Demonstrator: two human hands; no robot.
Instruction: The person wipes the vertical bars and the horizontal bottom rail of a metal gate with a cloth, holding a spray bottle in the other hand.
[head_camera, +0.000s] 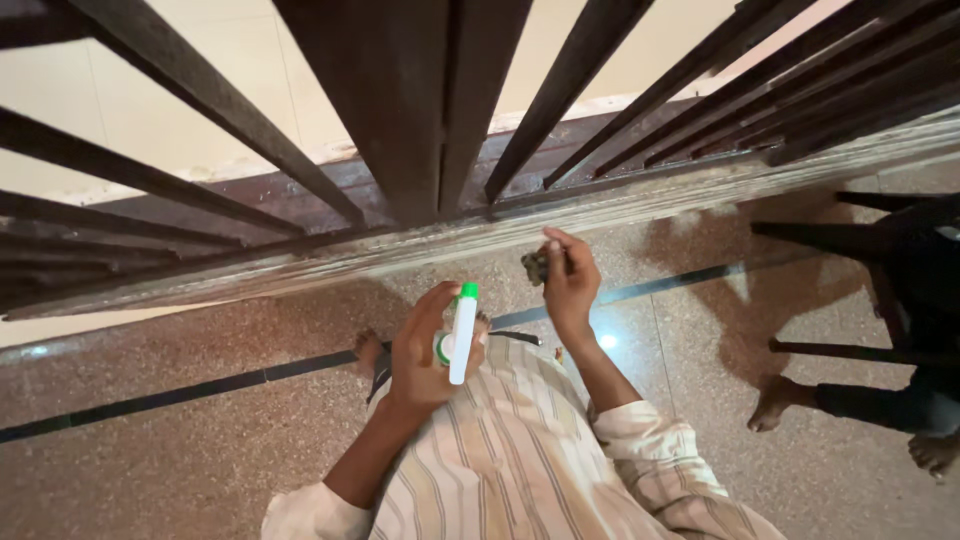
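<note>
My left hand (425, 350) grips a white spray bottle (462, 335) with a green nozzle, held upright in front of my striped shirt. My right hand (568, 282) pinches a small dark crumpled cloth (536, 265) just below the dusty bottom rail (620, 205) of a dark metal grille gate (410, 110). The cloth is close to the rail; whether it touches the rail I cannot tell. My bare foot (368, 350) shows on the floor beneath the bottle.
The gate's dark bars fan out overhead across the view. A speckled stone floor (200, 440) with a dark inlaid strip (180, 397) runs below. At right, another person's bare feet (775, 405) stand beside dark chair legs (850, 240).
</note>
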